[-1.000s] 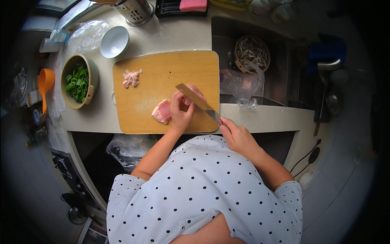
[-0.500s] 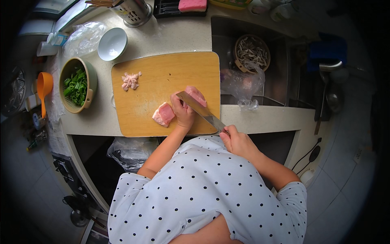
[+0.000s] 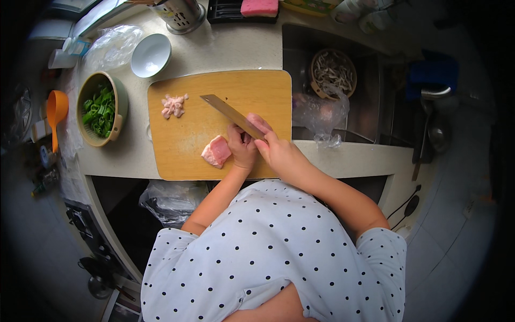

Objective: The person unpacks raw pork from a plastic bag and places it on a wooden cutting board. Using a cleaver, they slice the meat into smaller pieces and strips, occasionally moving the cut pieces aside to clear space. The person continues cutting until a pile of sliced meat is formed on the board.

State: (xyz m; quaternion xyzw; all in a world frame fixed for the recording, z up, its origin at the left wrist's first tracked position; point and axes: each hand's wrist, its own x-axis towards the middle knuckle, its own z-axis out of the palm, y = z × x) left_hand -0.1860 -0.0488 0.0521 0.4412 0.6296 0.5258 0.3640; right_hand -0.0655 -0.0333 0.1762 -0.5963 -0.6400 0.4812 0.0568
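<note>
My right hand (image 3: 278, 153) is closed round the handle of a kitchen knife (image 3: 229, 114), whose broad blade points to the far left across the board. Under the blade, my left hand (image 3: 242, 147) has its fingers curled against a piece of raw meat (image 3: 259, 123), which the blade and both hands partly hide. Left of that hand lies a second chunk of raw meat (image 3: 216, 152), pink with a pale fatty edge. Small pale cut bits of meat (image 3: 173, 106) form a pile at the board's far left. All this rests on a wooden cutting board (image 3: 198, 86).
A tub (image 3: 121, 115) of cut green vegetable stands left of the board, with an orange ladle (image 3: 57, 110) beyond it. Behind is a white bowl (image 3: 151, 56). At right, the sink (image 3: 295, 40) has a basket (image 3: 312, 75) of greyish strips and a clear plastic bag (image 3: 322, 119).
My right hand has moved forward and left with the knife, so the blade now reaches farther across the board. My left hand stays at the meat.
</note>
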